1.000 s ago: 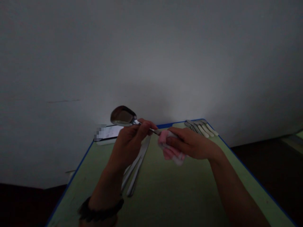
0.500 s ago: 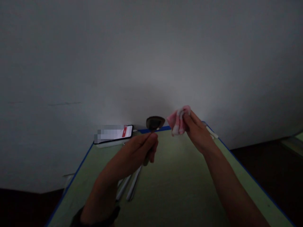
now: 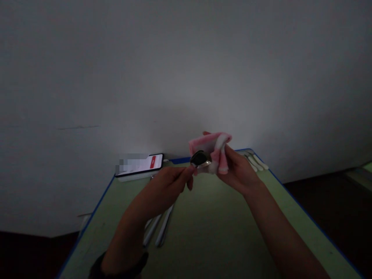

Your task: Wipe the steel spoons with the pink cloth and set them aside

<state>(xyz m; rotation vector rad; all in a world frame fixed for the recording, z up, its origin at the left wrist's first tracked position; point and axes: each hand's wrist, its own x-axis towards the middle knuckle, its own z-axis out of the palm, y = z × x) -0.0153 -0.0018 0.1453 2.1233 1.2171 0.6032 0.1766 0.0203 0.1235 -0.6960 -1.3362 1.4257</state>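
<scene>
My left hand (image 3: 174, 181) is closed around the handle of a spoon (image 3: 200, 158), whose shiny dark bowl points up and away from me. Most of the handle is hidden behind my fingers. A pink and white cloth (image 3: 218, 153) is held in my right hand (image 3: 236, 168), draped over the fingers and spread behind the spoon's bowl. Bowl and cloth overlap in view and seem to touch. Below my left forearm, several utensils with pale handles (image 3: 163, 228) lie on the table, their far ends covered by my arm.
A phone (image 3: 142, 164) with a lit screen rests on a white block at the back left of the green, blue-edged table (image 3: 209, 224). Several white-handled utensils (image 3: 257, 161) lie at the back right corner. A grey wall (image 3: 186, 77) stands right behind the table.
The spoon has moved right and my right hand has come left, bringing cloth and spoon bowl together. The cloth has opened out from a bunch. More of the back right utensils now show.
</scene>
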